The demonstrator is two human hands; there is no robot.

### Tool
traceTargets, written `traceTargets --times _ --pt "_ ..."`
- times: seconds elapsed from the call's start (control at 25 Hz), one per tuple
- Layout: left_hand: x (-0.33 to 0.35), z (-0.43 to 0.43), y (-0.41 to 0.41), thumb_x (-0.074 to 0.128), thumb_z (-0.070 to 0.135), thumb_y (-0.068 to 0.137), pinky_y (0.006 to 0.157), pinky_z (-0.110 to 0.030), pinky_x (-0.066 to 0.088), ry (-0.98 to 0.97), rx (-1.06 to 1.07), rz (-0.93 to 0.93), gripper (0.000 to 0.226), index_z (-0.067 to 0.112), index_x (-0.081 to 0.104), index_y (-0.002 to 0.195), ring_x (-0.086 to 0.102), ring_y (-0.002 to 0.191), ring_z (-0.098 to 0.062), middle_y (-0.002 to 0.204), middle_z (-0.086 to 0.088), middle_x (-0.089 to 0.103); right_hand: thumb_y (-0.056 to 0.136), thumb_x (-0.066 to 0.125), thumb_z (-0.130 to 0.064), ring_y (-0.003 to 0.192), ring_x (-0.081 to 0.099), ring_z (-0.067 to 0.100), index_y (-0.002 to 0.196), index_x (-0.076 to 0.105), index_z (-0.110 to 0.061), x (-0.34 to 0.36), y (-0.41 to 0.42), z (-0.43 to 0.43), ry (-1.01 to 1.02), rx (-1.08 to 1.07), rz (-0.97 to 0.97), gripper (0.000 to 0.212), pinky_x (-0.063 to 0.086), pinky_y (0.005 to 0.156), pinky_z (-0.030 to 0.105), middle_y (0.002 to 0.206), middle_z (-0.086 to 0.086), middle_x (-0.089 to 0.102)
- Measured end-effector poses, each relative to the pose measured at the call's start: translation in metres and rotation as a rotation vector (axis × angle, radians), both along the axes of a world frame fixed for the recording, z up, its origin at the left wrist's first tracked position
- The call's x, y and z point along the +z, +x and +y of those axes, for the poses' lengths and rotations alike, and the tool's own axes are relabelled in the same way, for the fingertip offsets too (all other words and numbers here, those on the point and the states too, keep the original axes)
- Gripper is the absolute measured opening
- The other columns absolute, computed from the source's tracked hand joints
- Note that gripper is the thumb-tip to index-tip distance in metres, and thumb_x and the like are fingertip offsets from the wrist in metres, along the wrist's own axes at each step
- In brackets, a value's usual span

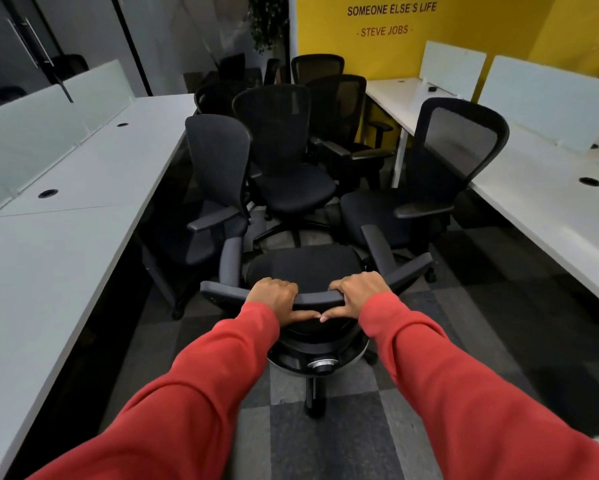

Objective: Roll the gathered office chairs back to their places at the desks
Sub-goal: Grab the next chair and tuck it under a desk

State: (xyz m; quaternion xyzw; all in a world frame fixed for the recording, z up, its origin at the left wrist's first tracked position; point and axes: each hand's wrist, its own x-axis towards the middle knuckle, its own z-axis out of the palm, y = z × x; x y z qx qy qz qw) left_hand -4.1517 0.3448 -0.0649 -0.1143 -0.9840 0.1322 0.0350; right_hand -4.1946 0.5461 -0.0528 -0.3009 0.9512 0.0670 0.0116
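Left hand (272, 296) and right hand (358, 291) each curl over the backrest top of the nearest office chair (305, 268); beyond that chair, at least six more chairs (280, 150) cluster; left surface (66, 220) and right surface (550, 209) flank it.

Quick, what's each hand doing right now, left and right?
Left hand: closed, gripping the top edge of the nearest chair.
Right hand: closed, gripping that same top edge.

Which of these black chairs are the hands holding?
The nearest chair: left hand and right hand grip its backrest top. It alone is touched.
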Motion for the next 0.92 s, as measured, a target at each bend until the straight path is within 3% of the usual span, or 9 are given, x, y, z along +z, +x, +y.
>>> traceTargets --times 0.48,0.76,0.92 --pt "-0.003 -0.004 0.144 0.038 0.087 0.075 0.084 -0.030 0.041 0.081 0.073 0.057 0.077 0.016 0.060 0.092 0.063 0.091 -0.021 0.095 -0.002 0.068 0.064 0.045 -0.092 0.099 0.065 0.016 0.118 0.058 -0.038 -0.005 0.123 -0.006 -0.042 0.080 0.037 0.078 0.045 0.072 0.031 0.110 -0.012 0.068" --pt "-0.003 0.010 0.238 0.040 0.085 0.075 0.075 -0.033 0.040 0.124 0.203 0.073 0.076 0.014 0.057 0.095 0.065 0.089 -0.023 0.096 -0.003 0.068 0.080 0.046 -0.078 0.103 0.063 0.013 0.121 0.055 -0.038 -0.005 0.199 0.008 -0.143 0.289 -0.004 0.058 0.047 0.078 0.031 0.117 -0.014 0.065" --pt "-0.010 0.016 0.281 0.038 0.087 0.074 0.074 -0.034 0.040 0.098 0.233 0.050 0.076 0.015 0.054 0.093 0.065 0.084 -0.023 0.092 -0.002 0.069 0.076 0.036 -0.082 0.102 0.064 0.013 0.119 0.057 -0.036 -0.012 0.241 0.017 -0.182 0.314 0.031 0.066 0.046 0.077 0.030 0.114 -0.015 0.066"
